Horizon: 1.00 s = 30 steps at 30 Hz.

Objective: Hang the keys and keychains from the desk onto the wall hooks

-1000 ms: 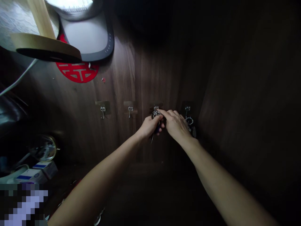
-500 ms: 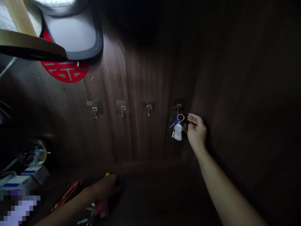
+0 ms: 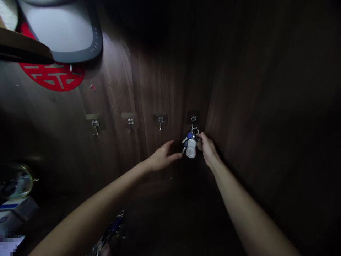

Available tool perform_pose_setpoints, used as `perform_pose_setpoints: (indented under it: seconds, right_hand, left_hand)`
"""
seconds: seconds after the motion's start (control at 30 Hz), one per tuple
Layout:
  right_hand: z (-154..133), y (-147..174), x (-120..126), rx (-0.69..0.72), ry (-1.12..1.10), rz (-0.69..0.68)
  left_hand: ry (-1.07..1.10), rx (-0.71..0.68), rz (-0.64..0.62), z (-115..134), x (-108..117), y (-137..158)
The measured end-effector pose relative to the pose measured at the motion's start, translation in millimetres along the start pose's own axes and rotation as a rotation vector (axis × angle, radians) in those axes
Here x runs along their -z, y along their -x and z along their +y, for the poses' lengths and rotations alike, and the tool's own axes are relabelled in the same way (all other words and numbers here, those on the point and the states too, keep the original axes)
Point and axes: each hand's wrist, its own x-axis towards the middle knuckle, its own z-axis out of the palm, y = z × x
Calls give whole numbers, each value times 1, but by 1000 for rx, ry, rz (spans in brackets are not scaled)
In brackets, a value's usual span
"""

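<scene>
A bunch of keys (image 3: 191,148) with a pale fob, a round ring and blue-headed keys hangs at the rightmost metal hook (image 3: 193,118) on the dark wood panel. My right hand (image 3: 209,148) comes in from the right, its fingers closed on the bunch near the ring; the fingertips are partly hidden behind it. On the other side my left hand (image 3: 164,156) is open, thumb and fingers apart, with the thumb tip close to the hanging keys. I cannot tell whether it touches them. A second key bunch (image 3: 115,227) lies dimly below my left forearm.
More metal hooks (image 3: 130,122) run leftward along the panel. At upper left are a red round cut-out decoration (image 3: 62,81), a grey device (image 3: 61,28) and a wooden edge (image 3: 23,46). A round gold-rimmed object (image 3: 20,181) and white boxes (image 3: 25,208) stand at lower left.
My left hand has risen from the lower surface to the left side of the hanging keys. My right hand has moved in to the keys' ring. The view has shifted slightly right.
</scene>
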Motion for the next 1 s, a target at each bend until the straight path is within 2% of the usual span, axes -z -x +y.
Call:
perform_pose_setpoints:
  seconds: [0.07, 0.13, 0.23, 0.33, 0.43, 0.57, 0.67, 0.73, 0.87, 1.0]
  right_hand:
    - [-7, 4, -1, -63, -35, 3]
    - [-14, 10, 0, -64, -28, -18]
    - [-23, 18, 9, 30, 104, -15]
    - [-35, 19, 23, 136, 273, -38]
    - [-53, 13, 31, 252, 466, -72]
    - [-71, -4, 28, 437, 638, 11]
    - [-72, -15, 21, 508, 734, -66]
    - [-69, -20, 18, 507, 766, -117]
    - [-64, -27, 17, 443, 735, -127]
    - [-64, -40, 20, 374, 651, -173]
  left_hand:
    - [109, -33, 90, 10, -26, -32]
    - [163, 23, 106, 15, -49, -55]
    - [405, 125, 42, 15, -75, -72]
    - [727, 110, -37, 13, -86, -77]
    - [843, 156, -87, 12, -88, -79]
    - [813, 204, -87, 10, -86, -82]
    - [767, 201, -51, 9, -86, -85]
    - [742, 211, -17, 9, -87, -86]
    - [667, 242, 3, 20, -83, -87]
    - [630, 180, 28, 37, -72, -88]
